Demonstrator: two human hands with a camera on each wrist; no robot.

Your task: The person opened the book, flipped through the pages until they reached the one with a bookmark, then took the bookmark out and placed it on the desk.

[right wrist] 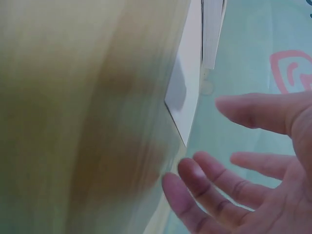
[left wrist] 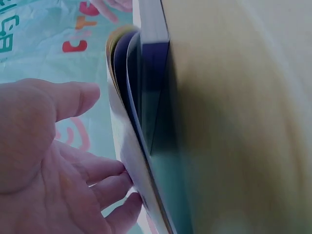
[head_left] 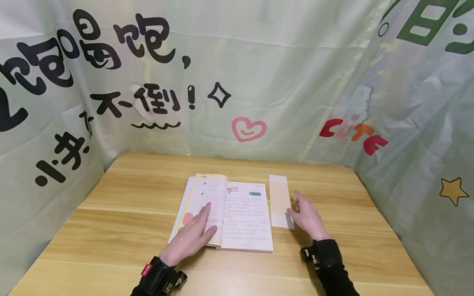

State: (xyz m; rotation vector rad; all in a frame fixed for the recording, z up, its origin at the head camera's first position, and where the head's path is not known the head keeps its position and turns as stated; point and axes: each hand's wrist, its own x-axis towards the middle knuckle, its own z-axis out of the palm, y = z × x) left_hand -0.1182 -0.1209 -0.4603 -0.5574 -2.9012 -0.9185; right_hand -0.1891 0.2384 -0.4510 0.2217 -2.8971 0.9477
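An open book [head_left: 246, 230] lies on the wooden table, its left pages bulging upward and its right page flat with printed text. My left hand [head_left: 191, 238] rests on the left page, fingers extended; in the left wrist view its fingertips [left wrist: 131, 202] touch the curved pages [left wrist: 127, 131]. To the right of the book lies a long pale bookmark-like card [head_left: 280, 201], cream in the middle with white ends. Beside that card's right edge is my right hand [head_left: 308, 216], fingers loosely spread and holding nothing. The right wrist view shows the card's white end [right wrist: 183, 92] past the fingertips.
The wooden table [head_left: 140, 193] reaches back to a pale green cloth [head_left: 289, 82] with black lettering and a pink heart, which hangs around its back and sides. Black bands with small cameras sit on both wrists.
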